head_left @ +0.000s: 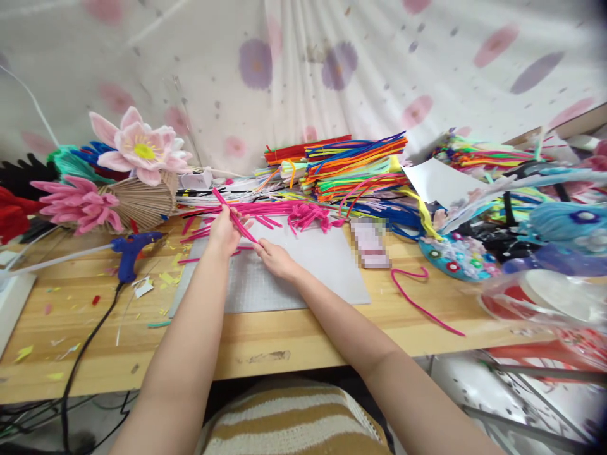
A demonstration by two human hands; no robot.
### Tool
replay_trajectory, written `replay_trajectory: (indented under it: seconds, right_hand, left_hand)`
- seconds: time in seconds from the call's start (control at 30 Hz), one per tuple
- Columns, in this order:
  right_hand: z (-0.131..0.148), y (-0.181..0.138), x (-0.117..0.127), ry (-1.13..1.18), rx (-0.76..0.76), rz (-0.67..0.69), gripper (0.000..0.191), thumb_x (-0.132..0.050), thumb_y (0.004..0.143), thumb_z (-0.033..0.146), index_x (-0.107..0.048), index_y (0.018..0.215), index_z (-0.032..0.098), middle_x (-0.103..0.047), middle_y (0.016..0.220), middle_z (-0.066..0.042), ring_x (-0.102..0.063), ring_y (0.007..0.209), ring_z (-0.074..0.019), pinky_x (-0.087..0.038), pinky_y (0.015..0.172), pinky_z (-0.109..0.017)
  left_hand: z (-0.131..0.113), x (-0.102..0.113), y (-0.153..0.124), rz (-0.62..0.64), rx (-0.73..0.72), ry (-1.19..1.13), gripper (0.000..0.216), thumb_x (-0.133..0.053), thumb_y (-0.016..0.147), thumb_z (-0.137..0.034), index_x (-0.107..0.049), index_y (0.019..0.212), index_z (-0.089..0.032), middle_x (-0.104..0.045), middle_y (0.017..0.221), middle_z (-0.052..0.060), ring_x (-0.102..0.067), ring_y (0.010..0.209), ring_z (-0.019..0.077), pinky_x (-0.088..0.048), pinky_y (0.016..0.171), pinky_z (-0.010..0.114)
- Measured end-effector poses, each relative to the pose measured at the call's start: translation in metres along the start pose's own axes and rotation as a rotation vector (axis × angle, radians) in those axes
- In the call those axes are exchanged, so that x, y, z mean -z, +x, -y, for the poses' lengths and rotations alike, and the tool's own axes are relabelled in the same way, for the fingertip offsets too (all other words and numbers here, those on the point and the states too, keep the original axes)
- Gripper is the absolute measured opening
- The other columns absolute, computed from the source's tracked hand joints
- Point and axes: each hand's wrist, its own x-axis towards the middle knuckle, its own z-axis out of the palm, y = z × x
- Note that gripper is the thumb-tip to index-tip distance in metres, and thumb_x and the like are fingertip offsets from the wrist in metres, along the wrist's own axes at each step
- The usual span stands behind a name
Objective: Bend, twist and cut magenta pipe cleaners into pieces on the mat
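Note:
Above the grey mat (303,278), magenta pipe cleaners (241,227) run slantwise between my two hands. My left hand (224,232) is closed round their middle, with the upper end sticking out past the fingers. At the lower end, my right hand (275,258) pinches them between thumb and fingers. How many strands are held I cannot tell. Behind the hands lies a row of loose magenta pipe cleaners (265,208). A cluster of curled magenta pieces (310,217) rests at the mat's back edge.
A blue hot glue gun (130,256) with a black cord lies at left, near fluffy pink flowers (142,148). Bundled coloured pipe cleaners (351,167) are piled behind. At right are a blurred-out flat object (370,243), a bent magenta pipe cleaner (412,300) and a decorated blue piece (458,256).

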Motion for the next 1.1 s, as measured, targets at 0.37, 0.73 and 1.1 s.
replay_trajectory:
  seconds: [0.37, 0.73, 1.1]
  right_hand:
    - [0.041, 0.019, 0.004, 0.066, -0.019, 0.008, 0.04, -0.034, 0.088, 0.039, -0.056, 0.062, 0.017, -0.056, 0.058, 0.0, -0.054, 0.061, -0.0114, -0.037, 0.062, -0.021]
    - [0.044, 0.011, 0.011, 0.125, 0.028, 0.037, 0.038, -0.04, 0.084, 0.033, -0.053, 0.052, 0.016, -0.049, 0.047, 0.003, -0.049, 0.051, -0.0089, -0.034, 0.057, -0.02]
    - [0.016, 0.006, -0.003, 0.216, -0.038, -0.053, 0.042, -0.033, 0.088, 0.044, -0.053, 0.063, 0.017, -0.047, 0.043, 0.005, -0.049, 0.045, -0.0075, -0.037, 0.055, -0.019]
  left_hand:
    - [-0.023, -0.011, 0.042, -0.061, 0.096, -0.093, 0.026, -0.037, 0.089, -0.017, -0.043, 0.064, -0.016, -0.017, 0.038, -0.011, -0.015, 0.026, 0.0011, -0.01, 0.027, 0.012]
    - [-0.026, -0.003, 0.056, -0.214, 0.179, -0.032, 0.024, -0.031, 0.084, -0.011, -0.039, 0.061, -0.018, -0.014, 0.036, -0.012, -0.011, 0.024, 0.0019, -0.01, 0.026, 0.012]
    - [-0.019, -0.008, 0.037, -0.134, -0.084, 0.099, 0.022, -0.039, 0.088, -0.024, -0.053, 0.074, -0.015, -0.042, 0.043, -0.007, -0.041, 0.033, 0.003, -0.037, 0.04, 0.012]
